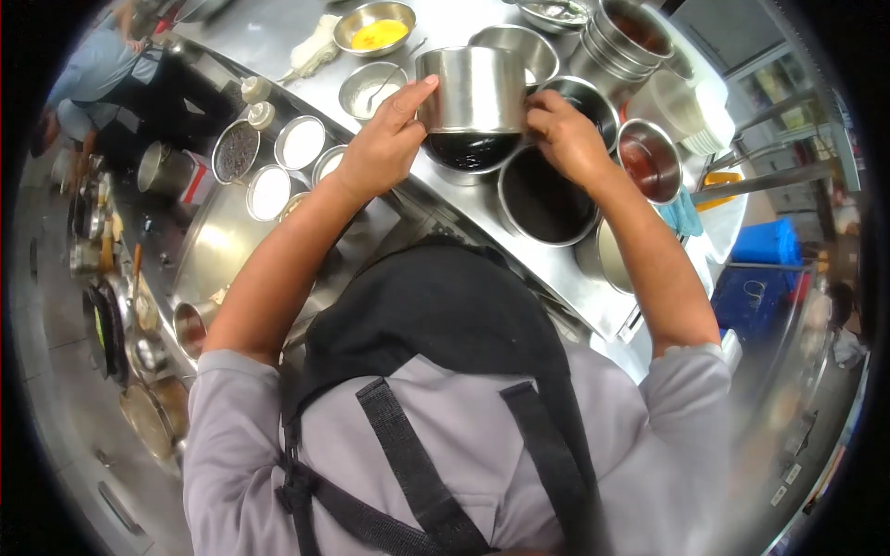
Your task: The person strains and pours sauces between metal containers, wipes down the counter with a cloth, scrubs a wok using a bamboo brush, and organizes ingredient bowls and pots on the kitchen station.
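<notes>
A shiny steel container [470,90] is raised between my two hands above the steel table. Its mouth seems to tip downward over a steel bowl of dark, glossy liquid [471,153]. My left hand [389,137] is closed on the container's left side, thumb along the wall. At the opposite side, the bent fingers of my right hand [567,136] grip its lower edge; their tips are partly hidden. Below my right hand stands a wide steel pot [547,196] with dark contents, and another dark-filled pot [584,100] lies behind that hand.
Behind the container are a bowl of yellow liquid [379,34] and a bowl with a spoon [371,91]. Stacked steel pots [630,46] and a pot with red-brown residue [649,159] stand right. Tins of white contents [299,144] sit left. A person [111,69] stands far left.
</notes>
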Available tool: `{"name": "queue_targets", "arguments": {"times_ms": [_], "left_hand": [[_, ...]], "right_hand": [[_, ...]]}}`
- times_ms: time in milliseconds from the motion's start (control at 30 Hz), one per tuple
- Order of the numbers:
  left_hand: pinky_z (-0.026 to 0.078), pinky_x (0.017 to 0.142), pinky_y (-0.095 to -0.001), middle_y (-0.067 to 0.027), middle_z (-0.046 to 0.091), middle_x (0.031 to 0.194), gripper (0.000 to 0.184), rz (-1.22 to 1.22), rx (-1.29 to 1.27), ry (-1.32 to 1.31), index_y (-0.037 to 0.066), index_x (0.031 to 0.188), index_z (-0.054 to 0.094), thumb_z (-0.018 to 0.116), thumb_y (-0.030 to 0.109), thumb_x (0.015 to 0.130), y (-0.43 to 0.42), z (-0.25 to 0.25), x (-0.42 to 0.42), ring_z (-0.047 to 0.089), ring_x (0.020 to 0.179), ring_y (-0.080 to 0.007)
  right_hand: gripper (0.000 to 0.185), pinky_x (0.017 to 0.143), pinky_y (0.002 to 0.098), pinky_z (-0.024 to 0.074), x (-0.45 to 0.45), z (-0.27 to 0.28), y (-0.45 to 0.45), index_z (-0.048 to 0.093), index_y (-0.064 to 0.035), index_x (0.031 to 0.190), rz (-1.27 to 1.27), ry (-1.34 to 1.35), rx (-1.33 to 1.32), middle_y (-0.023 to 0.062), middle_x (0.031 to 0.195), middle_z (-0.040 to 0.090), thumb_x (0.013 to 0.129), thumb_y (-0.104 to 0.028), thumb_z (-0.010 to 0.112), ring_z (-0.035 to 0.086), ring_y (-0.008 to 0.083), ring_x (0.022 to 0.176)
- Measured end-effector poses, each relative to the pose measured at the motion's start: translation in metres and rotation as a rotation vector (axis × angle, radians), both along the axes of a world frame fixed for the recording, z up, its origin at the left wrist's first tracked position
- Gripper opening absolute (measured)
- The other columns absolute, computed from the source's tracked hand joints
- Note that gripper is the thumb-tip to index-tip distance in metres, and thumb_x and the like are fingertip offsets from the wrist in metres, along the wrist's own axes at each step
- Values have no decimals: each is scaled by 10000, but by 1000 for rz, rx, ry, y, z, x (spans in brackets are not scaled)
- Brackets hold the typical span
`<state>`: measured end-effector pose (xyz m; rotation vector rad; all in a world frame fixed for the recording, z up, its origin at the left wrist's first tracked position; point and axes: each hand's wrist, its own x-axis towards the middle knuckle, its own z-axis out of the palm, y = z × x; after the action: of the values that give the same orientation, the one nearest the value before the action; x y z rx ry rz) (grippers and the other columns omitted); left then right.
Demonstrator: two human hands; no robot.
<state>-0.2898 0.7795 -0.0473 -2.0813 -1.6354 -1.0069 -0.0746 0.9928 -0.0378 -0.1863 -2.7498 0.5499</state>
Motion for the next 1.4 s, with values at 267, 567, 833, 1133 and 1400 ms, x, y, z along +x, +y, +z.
{"name": "queue_targets", "arguments": {"times_ms": [267,567,833,1133,1400], "left_hand": [[513,861,-383,-217,451,1386,386,288,-134,-152,-2,1063,602,766,93,726,-79,12,0,538,1159,-354],[546,793,-292,-127,564,1209,239,410,-238,-1189,-9,1141,584,595,97,927,-133,-53,33,605,1033,-195],[469,784,-226,-31,611,960,298,304,-399,-1180,28,1153,583,682,85,878,-105,-47,68,566,879,-98],[505,728,-240,-67,642,1045,266,454,-637,-1127,26,1066,625,717,153,851,-163,-85,93,604,880,-118],[459,630,-356,-144,576,787,316,-205,-610,-637,14,874,559,777,205,748,-137,-36,190,611,752,-251]], "right_hand": [[274,788,293,532,92,52,16,640,-47,1131,-462,191,-272,94,1080,649,858,-49,663,638,186,915],[464,967,431,448,280,-78,138,608,-123,1252,-917,-105,-3,245,1163,604,822,-272,701,573,391,1111],[345,868,460,479,289,-112,99,678,-95,1109,-979,-286,152,189,1096,602,768,-147,697,576,401,963],[288,803,441,471,325,-88,-141,694,-83,973,-810,-359,1,159,948,600,688,-38,703,561,372,881],[424,910,329,466,186,-76,-262,498,-91,1291,-206,221,-1645,31,1185,553,885,-65,618,562,178,1075]]}}
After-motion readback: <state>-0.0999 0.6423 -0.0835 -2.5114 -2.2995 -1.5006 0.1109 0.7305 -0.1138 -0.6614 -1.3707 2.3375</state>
